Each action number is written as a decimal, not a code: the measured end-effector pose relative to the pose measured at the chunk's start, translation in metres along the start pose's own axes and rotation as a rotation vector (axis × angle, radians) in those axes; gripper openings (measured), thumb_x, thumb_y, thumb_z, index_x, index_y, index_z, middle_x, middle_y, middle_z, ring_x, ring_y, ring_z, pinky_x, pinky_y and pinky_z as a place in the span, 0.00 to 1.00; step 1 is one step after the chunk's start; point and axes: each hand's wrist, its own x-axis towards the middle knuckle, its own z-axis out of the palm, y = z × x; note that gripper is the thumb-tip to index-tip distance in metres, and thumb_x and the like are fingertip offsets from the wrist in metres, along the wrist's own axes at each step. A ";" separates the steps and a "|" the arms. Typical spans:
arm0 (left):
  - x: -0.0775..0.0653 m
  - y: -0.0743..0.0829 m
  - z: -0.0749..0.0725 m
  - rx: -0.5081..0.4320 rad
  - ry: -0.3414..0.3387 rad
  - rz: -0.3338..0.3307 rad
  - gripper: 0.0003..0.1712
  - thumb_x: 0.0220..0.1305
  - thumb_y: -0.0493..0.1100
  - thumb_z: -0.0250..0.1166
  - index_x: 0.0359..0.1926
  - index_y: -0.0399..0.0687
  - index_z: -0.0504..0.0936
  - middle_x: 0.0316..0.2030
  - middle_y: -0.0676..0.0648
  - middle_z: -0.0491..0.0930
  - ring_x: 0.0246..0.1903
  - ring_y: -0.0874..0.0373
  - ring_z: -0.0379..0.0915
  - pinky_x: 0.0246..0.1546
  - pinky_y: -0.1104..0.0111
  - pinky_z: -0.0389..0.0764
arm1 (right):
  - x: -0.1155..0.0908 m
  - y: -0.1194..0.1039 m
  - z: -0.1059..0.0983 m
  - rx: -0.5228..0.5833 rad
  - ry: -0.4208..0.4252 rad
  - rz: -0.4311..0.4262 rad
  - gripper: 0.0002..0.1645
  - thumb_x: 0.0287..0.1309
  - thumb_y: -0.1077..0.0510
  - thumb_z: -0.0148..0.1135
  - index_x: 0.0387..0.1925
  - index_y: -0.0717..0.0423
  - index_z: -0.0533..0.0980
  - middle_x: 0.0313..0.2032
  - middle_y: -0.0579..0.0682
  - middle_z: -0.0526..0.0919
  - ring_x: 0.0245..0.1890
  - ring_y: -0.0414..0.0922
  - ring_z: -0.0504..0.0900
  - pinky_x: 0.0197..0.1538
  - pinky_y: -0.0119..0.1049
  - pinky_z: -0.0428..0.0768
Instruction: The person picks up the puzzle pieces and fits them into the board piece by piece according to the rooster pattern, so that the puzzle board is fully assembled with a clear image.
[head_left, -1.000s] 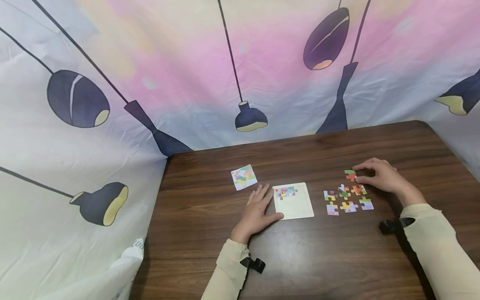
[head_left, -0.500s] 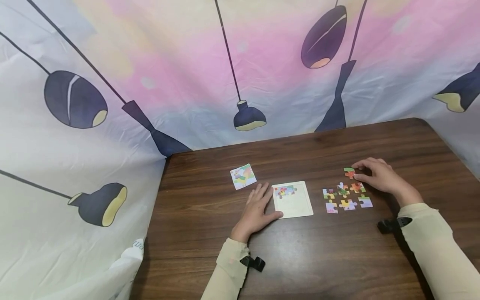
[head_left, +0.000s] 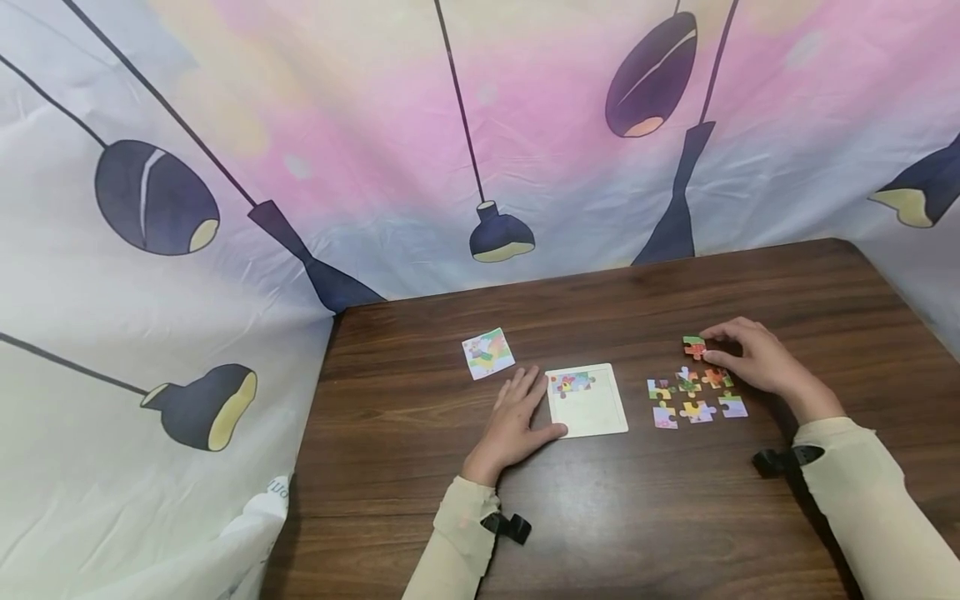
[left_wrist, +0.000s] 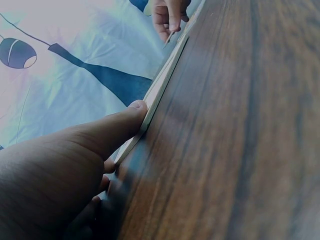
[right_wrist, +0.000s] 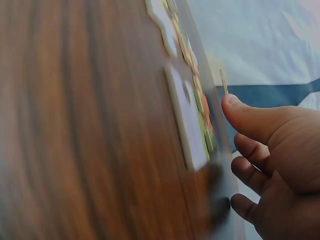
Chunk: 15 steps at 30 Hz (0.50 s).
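My right hand [head_left: 753, 356] pinched a red-and-green puzzle piece [head_left: 693, 347] just above the counter [head_left: 637, 517] — left hand [head_left: 513, 425] lay spread, thumb on the near-left corner of the white board [head_left: 592, 415].

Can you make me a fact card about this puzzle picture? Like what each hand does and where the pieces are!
Left hand: thumb on the puzzle board's near left corner, fingers beside it
Right hand: pinches a green-and-red puzzle piece
On the board: puzzle pieces joined at the far left corner
Loose pieces: six, in two rows, right of the board
Picture card: beyond the left hand
Table: dark brown, wood-grained
Backdrop: cloth with lamp pictures
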 end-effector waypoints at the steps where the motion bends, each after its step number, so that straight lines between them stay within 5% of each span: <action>1: 0.000 0.000 0.000 -0.001 -0.001 0.000 0.50 0.71 0.62 0.68 0.82 0.43 0.61 0.83 0.42 0.52 0.83 0.46 0.38 0.82 0.49 0.44 | 0.000 -0.002 0.001 0.004 -0.003 -0.002 0.18 0.67 0.64 0.72 0.55 0.69 0.82 0.47 0.64 0.80 0.49 0.60 0.76 0.48 0.58 0.73; 15: 0.000 0.002 -0.001 0.022 -0.003 0.001 0.50 0.71 0.63 0.68 0.82 0.43 0.60 0.83 0.42 0.52 0.83 0.46 0.38 0.82 0.50 0.43 | 0.009 -0.029 0.020 0.061 -0.037 -0.034 0.17 0.68 0.63 0.71 0.56 0.66 0.82 0.49 0.62 0.79 0.51 0.59 0.75 0.47 0.55 0.73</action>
